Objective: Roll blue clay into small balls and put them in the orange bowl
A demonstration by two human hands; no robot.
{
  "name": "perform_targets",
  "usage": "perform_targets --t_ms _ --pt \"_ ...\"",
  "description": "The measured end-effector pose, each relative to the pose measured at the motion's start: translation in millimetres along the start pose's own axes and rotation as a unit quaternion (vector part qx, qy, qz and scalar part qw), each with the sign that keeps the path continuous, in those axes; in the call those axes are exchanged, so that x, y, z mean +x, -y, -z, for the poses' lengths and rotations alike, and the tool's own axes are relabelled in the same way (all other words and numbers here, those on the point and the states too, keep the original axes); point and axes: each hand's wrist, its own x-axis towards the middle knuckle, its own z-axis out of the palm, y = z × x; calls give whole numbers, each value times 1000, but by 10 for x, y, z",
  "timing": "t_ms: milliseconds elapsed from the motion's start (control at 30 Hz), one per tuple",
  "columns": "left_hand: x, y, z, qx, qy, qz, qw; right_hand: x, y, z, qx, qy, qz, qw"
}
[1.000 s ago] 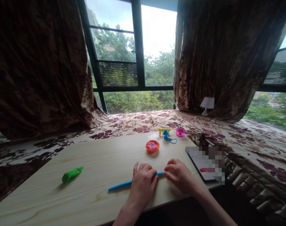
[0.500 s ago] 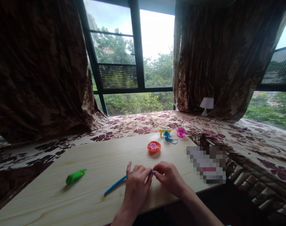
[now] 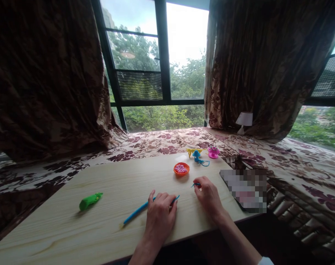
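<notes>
A long roll of blue modelling clay (image 3: 136,214) lies slantwise on the pale wooden table (image 3: 128,176). My left hand (image 3: 161,211) covers its right part, thumb and fingers closed on it, and a thin tip pokes out beyond them. To the right, slightly raised, my right hand (image 3: 209,197) pinches a small thin piece of blue clay (image 3: 196,184), apart from the roll. Just beyond the hands sits an orange dish (image 3: 181,174) with several small pink balls (image 3: 181,169) in it.
A green clay figure (image 3: 90,201) lies at the left. Toward the table's far edge stand a blue mushroom-like shape (image 3: 196,155), a yellow piece (image 3: 193,151) and a pink piece (image 3: 213,152). A blurred-out flat object (image 3: 246,191) is at the right edge. A lamp (image 3: 243,120) stands farther back.
My right hand has moved away from my left, up and to the right, with a small piece of blue clay between its fingers. My left hand has stayed on the roll.
</notes>
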Motion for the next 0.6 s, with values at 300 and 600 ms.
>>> perform_targets --t_ms 300,600 --pt "12 35 -35 -63 26 2 998 -96 133 30 4 48 72 996" --pt "19 44 -5 -147 -39 60 987 -181 406 16 80 83 104 988"
